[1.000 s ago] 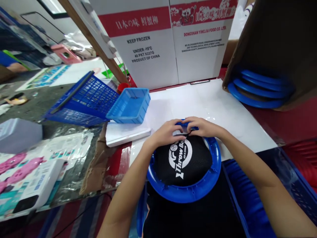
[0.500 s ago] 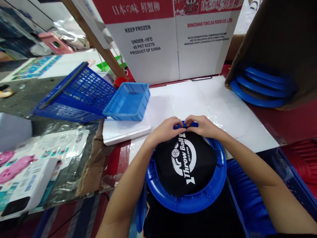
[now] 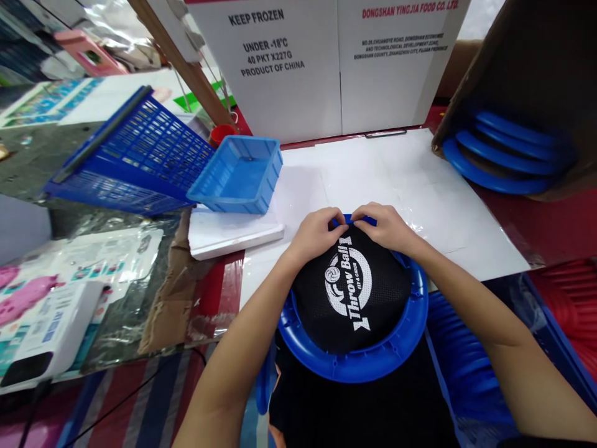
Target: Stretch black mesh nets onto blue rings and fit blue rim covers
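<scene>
A blue plastic ring (image 3: pixel 354 368) rests against my body at the table's front edge. Inside it is black mesh fabric (image 3: pixel 387 292) with white "Throw Ball" print, fixed to pegs along the ring's inner side. My left hand (image 3: pixel 321 231) pinches the fabric's edge at the far side of the ring, left of the middle. Close beside it, my right hand (image 3: pixel 383 225) pinches the same edge, thumb and fingers together. Both hands partly cover the ring's far rim, so I cannot tell how the fabric sits there.
A light blue tray (image 3: pixel 237 177) stands on a white slab (image 3: pixel 233 233) at left, beside a dark blue basket (image 3: pixel 135 155). Blue rings (image 3: pixel 494 177) lie in a cardboard box (image 3: pixel 508 68) at right. Crates of blue rings (image 3: pixel 466 348) and red rings (image 3: pixel 566 311) are at lower right.
The view has tilted down slightly, so the white carton and tray sit higher. Both hands keep pinching the fabric edge at the ring's far side, their fingertips shifted a little.
</scene>
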A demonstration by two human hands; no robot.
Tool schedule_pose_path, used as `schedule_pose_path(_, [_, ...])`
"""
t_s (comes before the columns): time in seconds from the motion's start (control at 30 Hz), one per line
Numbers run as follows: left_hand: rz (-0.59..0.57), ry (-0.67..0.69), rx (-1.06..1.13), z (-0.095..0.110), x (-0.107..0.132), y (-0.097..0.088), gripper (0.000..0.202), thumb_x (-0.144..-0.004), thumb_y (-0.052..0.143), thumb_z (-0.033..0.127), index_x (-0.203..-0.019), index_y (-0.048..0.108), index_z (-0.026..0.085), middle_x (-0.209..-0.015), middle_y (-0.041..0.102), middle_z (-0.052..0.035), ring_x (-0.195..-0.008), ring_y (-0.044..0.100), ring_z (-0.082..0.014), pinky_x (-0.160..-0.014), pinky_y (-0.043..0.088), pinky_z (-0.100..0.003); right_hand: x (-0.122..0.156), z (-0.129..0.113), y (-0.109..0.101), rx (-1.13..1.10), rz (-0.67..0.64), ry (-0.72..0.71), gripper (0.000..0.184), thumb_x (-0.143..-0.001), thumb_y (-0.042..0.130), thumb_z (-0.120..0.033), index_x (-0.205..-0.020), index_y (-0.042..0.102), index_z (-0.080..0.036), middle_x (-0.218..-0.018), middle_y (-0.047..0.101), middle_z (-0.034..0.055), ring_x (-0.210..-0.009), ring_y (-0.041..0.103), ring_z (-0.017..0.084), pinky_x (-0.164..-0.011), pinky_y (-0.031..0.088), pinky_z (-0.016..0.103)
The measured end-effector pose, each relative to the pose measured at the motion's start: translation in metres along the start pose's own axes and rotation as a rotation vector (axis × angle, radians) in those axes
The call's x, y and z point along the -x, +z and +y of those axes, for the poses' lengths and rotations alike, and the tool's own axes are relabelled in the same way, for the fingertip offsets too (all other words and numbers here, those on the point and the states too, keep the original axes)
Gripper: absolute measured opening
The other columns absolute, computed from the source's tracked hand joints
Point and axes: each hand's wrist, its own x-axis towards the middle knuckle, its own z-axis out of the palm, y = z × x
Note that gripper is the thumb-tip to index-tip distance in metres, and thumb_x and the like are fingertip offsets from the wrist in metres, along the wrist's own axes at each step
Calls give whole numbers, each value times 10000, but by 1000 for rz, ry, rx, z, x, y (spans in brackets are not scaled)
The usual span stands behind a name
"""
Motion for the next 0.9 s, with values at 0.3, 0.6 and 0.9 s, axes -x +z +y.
schedule_pose_path(0.3, [29, 100, -64, 3, 3, 2, 80, -912, 617, 155, -889, 649, 225, -886, 736, -21, -815, 651, -188, -781, 482, -345, -1, 2, 2, -5, 7, 10, 179, -925, 607, -132, -941, 736, -255, -985, 801, 24, -966, 711, 244, -918, 551, 436])
schedule_pose_path(0.6, [27, 197, -166, 0, 3, 6, 202, -991, 554, 191, -988, 754, 223, -1006, 746, -69, -916, 675, -214, -838, 510, -359, -6, 7, 3, -92, 9, 73, 158, -914, 624, -144, -927, 749, -241, -973, 796, 20, -924, 708, 219, -904, 553, 413])
schedule_pose_path(0.9, [-32, 122, -132, 1, 1, 5, 213, -1001, 552, 169, -1033, 760, 199, -1017, 728, -74, -969, 678, -224, -889, 536, -379, -7, 6, 6, -35, -3, 82, 186, -902, 620, -112, -912, 746, -249, -984, 801, 17, -968, 717, 237, -934, 548, 426])
